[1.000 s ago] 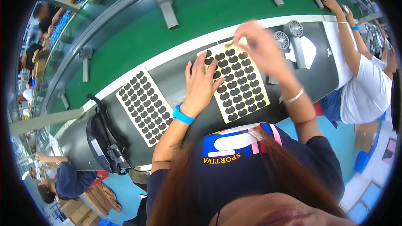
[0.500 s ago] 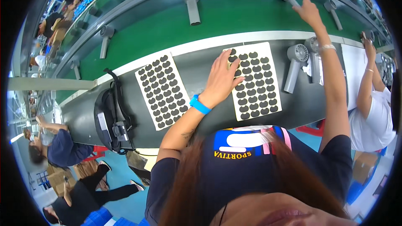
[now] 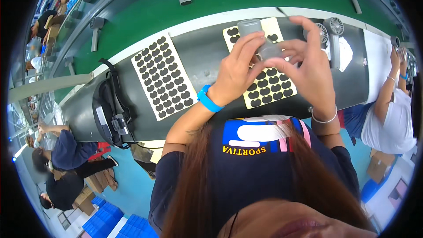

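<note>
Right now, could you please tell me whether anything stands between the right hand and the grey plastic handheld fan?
Nothing visible stands between the right hand and the grey plastic handheld fan; blur hides whether the thumb touches it. The left hand holds the fan from the other side, fingers covering part.

Bright indoor light, fisheye-bent edges, blackened corners

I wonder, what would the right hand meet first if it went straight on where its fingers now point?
Probably the grey handheld device, gripped by the left hand; depth is unclear, so the right hand may already be touching it.
</note>
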`<state>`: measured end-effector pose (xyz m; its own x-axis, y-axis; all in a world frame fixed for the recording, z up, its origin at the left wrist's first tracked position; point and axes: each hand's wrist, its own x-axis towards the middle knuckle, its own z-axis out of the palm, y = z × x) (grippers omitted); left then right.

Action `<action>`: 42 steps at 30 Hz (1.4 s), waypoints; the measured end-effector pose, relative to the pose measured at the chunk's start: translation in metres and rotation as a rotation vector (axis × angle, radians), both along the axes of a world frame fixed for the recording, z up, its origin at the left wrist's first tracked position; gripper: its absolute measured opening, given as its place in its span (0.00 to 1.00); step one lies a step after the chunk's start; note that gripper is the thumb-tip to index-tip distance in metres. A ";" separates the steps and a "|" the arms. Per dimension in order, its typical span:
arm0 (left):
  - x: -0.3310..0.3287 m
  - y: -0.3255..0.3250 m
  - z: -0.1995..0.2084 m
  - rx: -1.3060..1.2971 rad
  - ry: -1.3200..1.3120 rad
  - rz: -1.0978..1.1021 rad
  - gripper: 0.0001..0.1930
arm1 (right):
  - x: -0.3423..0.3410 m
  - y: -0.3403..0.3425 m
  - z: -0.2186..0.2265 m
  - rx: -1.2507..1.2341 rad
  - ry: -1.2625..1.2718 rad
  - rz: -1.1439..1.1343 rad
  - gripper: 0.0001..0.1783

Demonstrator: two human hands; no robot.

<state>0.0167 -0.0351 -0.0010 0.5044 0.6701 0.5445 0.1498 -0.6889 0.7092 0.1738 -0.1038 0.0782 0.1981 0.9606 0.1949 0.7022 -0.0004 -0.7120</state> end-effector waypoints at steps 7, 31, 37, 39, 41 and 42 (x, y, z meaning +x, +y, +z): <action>0.000 0.000 0.007 -0.213 -0.186 0.050 0.20 | 0.014 -0.006 0.000 0.402 0.168 0.033 0.07; 0.002 -0.006 0.019 -0.618 -0.268 -0.373 0.26 | 0.004 -0.018 -0.011 0.190 0.410 0.125 0.30; 0.001 -0.006 0.020 -0.680 -0.280 -0.391 0.24 | 0.003 -0.017 -0.010 0.144 0.441 0.085 0.30; 0.001 -0.006 0.020 -0.683 -0.283 -0.388 0.24 | 0.002 -0.017 -0.010 0.137 0.437 0.083 0.29; 0.001 -0.005 0.020 -0.687 -0.289 -0.391 0.24 | 0.002 -0.017 -0.009 0.133 0.424 0.076 0.29; 0.000 -0.005 0.021 -0.685 -0.283 -0.387 0.23 | 0.001 -0.016 -0.008 0.133 0.422 0.075 0.29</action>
